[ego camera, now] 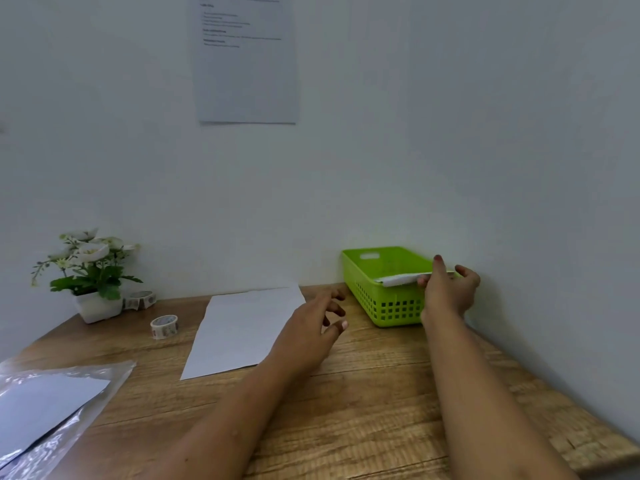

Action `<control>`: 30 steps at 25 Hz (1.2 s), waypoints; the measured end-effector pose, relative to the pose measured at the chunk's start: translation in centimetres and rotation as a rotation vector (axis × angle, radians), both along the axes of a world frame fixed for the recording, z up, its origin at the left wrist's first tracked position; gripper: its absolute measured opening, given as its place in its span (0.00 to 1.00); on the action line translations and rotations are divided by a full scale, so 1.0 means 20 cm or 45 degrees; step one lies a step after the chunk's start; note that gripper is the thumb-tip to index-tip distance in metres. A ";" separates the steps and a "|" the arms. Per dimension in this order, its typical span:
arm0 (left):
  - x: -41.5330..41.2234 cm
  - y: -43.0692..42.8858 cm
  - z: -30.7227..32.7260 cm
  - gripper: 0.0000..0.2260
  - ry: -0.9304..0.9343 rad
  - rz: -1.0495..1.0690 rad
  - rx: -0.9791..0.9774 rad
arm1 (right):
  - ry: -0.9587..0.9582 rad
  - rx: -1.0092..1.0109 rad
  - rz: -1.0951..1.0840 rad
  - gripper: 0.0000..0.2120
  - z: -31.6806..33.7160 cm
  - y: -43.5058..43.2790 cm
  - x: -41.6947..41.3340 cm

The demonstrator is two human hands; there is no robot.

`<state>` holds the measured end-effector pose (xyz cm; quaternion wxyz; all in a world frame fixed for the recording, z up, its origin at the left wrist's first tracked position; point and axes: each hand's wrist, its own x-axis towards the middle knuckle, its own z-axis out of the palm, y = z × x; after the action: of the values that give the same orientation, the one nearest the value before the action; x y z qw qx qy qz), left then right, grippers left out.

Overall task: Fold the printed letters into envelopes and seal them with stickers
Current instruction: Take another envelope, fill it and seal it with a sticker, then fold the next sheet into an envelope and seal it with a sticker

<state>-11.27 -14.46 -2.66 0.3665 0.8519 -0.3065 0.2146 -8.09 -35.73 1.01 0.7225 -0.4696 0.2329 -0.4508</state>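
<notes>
The right hand (446,289) is raised at the near right corner of a bright green plastic basket with perforated walls (384,306). Its thumb and fingers pinch one end of a folded white paper (398,279). The paper lies across the basket's near rim and reaches leftward from the hand; whether it is a letter or an envelope cannot be told.

The left hand (311,334) is over the wooden table (363,393), just left of the basket, with its fingers loosely curled and nothing in them. Under and to the left of this hand a flat white sheet of paper (242,327) lies on the table.

Further left of the left hand stands a small roll of patterned sticker tape (164,326). Beyond it a second patterned roll (140,299) sits beside a white pot of artificial white flowers (93,271). Nearer the person, well left of both hands, is a clear plastic sleeve holding white sheets (52,403). Above the hands, a printed white page (247,74) hangs on the wall.
</notes>
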 end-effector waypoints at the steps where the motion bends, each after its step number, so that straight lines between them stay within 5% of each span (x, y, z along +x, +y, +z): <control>1: 0.01 0.01 -0.01 0.14 0.001 0.017 0.016 | 0.005 -0.007 -0.033 0.20 -0.01 0.01 0.00; 5: 0.07 0.07 -0.02 0.15 0.001 0.113 0.064 | 0.148 -0.277 -0.091 0.25 -0.01 0.04 0.01; 19: 0.15 0.22 0.00 0.15 0.011 0.418 0.223 | 0.365 -1.489 -0.136 0.18 0.00 0.25 -0.04; 23: 0.20 0.44 0.01 0.19 0.285 0.935 0.361 | 0.304 -1.807 0.384 0.13 -0.06 0.54 -0.05; 26: 0.20 0.56 -0.05 0.30 0.650 1.124 0.392 | 0.766 -2.055 0.754 0.19 -0.17 0.70 -0.06; 30: 0.19 0.54 -0.09 0.32 0.696 1.107 0.443 | 1.017 -2.058 0.809 0.28 -0.23 0.77 -0.06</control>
<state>-7.43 -3.74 -4.46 0.1639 0.9730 0.1498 0.0631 -9.23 -20.33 -3.53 0.1353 -0.9870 -0.0579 -0.0647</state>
